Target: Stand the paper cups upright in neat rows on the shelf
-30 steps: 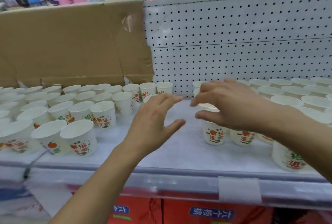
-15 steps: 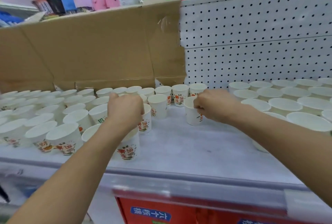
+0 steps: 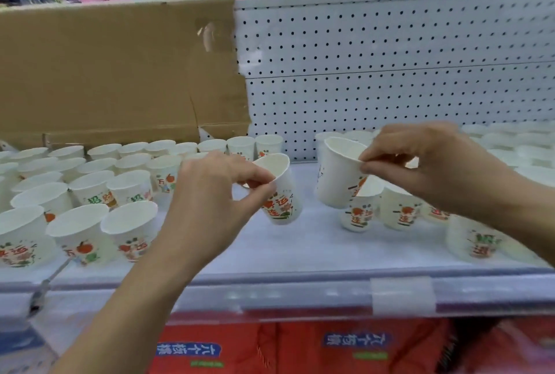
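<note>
Where they sat lower, left hand [image 3: 207, 196] and right hand [image 3: 435, 163] pinch raised cups [image 3: 283, 193].

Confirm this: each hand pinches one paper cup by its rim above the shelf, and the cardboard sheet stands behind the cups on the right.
Wrong side. The head view shows the cardboard sheet behind the cups on the left. The rest holds: the left hand pinches one paper cup and the right hand another cup by the rim, above the shelf.

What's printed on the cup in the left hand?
The cup is white with a red-orange and green print; head view shows it best.
</note>
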Tool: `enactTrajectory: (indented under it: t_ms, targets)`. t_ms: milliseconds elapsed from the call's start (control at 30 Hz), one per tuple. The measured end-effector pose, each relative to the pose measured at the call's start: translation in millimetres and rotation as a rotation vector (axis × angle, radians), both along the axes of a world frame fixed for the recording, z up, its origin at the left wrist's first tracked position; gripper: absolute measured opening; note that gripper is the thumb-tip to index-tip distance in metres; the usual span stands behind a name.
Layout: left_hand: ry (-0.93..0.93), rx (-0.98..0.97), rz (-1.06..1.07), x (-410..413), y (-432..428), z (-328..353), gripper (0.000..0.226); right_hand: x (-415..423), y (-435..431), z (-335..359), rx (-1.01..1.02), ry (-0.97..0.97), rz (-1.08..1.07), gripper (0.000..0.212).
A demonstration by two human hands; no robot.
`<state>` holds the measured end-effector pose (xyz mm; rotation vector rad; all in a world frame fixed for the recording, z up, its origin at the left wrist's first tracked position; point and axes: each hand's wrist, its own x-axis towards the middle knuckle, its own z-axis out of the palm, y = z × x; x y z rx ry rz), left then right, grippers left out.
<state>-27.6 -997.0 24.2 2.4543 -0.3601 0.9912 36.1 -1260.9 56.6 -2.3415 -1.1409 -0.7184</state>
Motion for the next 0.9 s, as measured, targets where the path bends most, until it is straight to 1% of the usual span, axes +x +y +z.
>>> enactTrajectory:
  t_ms: [100,200,267,367,533,567,667,767,867,900]
  targets:
    - [0.009,0.012,-0.126,-0.5,-40.2,-6.9,0.021,-17.2,-38.6,-1.7,-0.002,-0.029,-0.021,0.009]
    - [0.005,0.084,-0.15,1.3,-72.0,-17.7,0.026,-27.8,-62.0,-12.7,-0.114,-0.188,-0.099,0.011]
    - [0.013,0.132,-0.142,2.6,-87.6,-24.3,0.023,-30.4,-70.9,-21.6,-0.192,-0.283,-0.145,0.018]
    - [0.01,0.199,-0.129,4.8,-103.8,-30.7,0.015,-29.2,-80.6,-35.6,-0.248,-0.34,-0.157,0.028]
    - [0.038,0.249,-0.097,10.9,-118.1,-38.6,0.015,-19.5,-90.8,-55.3,-0.303,-0.356,-0.157,0.033]
    - [0.043,0.254,-0.094,12.1,-119.7,-39.7,0.014,-17.4,-91.8,-57.9,-0.319,-0.361,-0.154,0.031]
    - [0.056,0.254,-0.086,13.2,-122.9,-40.2,0.014,-13.8,-93.8,-61.6,-0.334,-0.365,-0.146,0.017]
    - [0.062,0.239,-0.078,12.2,-122.3,-38.4,0.016,-12.3,-98.3,-61.7,-0.298,-0.351,-0.129,0.013]
    - [0.061,0.186,-0.073,11.2,-117.0,-38.2,0.035,-11.2,-105.7,-61.2,-0.249,-0.309,-0.112,0.013]
    - [0.069,0.15,-0.079,10.7,-114.5,-38.4,0.04,-10.7,-108.2,-60.5,-0.24,-0.289,-0.116,0.016]
